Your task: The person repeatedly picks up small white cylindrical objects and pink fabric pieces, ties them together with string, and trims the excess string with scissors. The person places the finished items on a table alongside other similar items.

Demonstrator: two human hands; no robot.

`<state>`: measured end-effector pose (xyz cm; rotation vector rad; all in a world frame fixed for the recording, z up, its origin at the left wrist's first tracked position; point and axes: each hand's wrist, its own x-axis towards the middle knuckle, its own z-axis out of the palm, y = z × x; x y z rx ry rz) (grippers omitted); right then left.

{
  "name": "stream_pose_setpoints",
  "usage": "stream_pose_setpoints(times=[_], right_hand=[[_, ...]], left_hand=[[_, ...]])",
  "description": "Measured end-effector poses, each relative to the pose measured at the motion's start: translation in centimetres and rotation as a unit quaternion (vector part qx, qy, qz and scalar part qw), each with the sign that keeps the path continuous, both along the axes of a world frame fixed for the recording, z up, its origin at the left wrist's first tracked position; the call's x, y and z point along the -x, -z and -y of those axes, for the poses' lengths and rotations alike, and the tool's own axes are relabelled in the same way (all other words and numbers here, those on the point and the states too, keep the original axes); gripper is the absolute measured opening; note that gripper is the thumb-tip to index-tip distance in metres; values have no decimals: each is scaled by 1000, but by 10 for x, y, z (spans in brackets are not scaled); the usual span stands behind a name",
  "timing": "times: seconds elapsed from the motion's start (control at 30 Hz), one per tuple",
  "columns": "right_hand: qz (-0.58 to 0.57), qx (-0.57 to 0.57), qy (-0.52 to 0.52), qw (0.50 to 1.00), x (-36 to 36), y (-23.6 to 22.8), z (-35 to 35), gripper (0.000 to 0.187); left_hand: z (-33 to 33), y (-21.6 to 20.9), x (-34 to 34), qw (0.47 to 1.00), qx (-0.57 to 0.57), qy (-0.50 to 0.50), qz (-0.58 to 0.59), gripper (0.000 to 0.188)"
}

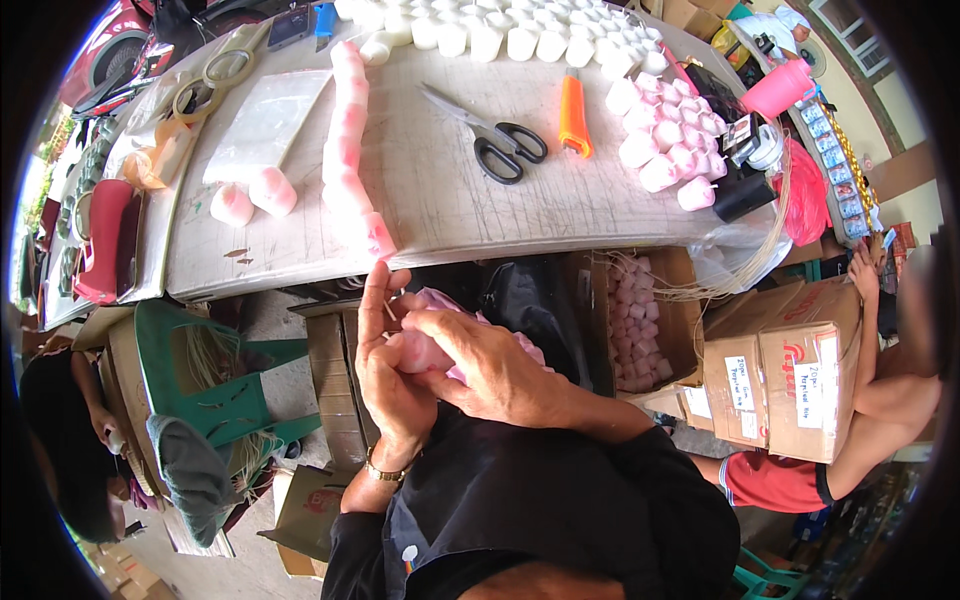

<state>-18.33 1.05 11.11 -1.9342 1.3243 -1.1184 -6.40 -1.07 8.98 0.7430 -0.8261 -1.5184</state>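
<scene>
Just off the table's near edge, my left hand (385, 370) and my right hand (500, 375) are closed together around a pink candle (418, 352) with a pale wick. Pink cloth or wrapping shows behind my right hand; its exact kind is hidden. Past my left fingertips, a row of pink candles (345, 135) lies end to end from the table edge toward the far side. Two loose pink candles (271, 191) rest left of the row, below a clear plastic sheet (268, 120). To the right lie black-handled scissors (505, 148) and an orange box cutter (573, 118).
White candles (500, 40) fill the table's far side; pink candles (668, 135) are grouped at right. Tape rolls (195, 100) and a red dispenser (105, 240) sit left. Below are a carton of candles (630, 320) and a green plastic chair (205, 370). Other people flank both sides.
</scene>
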Motion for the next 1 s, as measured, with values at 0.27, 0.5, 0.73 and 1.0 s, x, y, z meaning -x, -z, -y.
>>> stream_pose_setpoints(times=[0.27, 0.5, 0.73, 1.0], right_hand=[[-66, 168, 340, 923, 116, 0, 18, 37], [-81, 226, 428, 871, 196, 27, 35, 38], [-180, 270, 442, 836, 164, 5, 57, 40], [-10, 108, -60, 992, 39, -16, 5, 19]], left_hand=[[-5, 5, -17, 987, 91, 41, 127, 47], [-11, 9, -24, 984, 42, 81, 156, 24], [-12, -5, -30, 757, 313, -95, 565, 42], [-9, -8, -39, 827, 340, 22, 447, 34]])
